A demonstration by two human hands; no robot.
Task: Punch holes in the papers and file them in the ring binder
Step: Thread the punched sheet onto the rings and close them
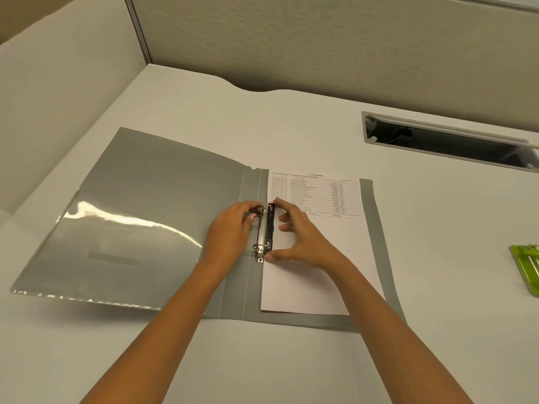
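Note:
A grey ring binder lies open flat on the white desk. A white printed paper rests on its right cover, its left edge against the metal ring mechanism at the spine. My left hand sits on the left side of the mechanism, fingertips touching its upper ring. My right hand lies on the paper, index finger at the upper ring and thumb pressing the paper's edge by the lower ring. Whether the rings are closed is unclear.
A green object, partly cut off, lies at the desk's right edge. A rectangular cable slot opens in the desk at the back right. Beige partition walls stand behind and to the left.

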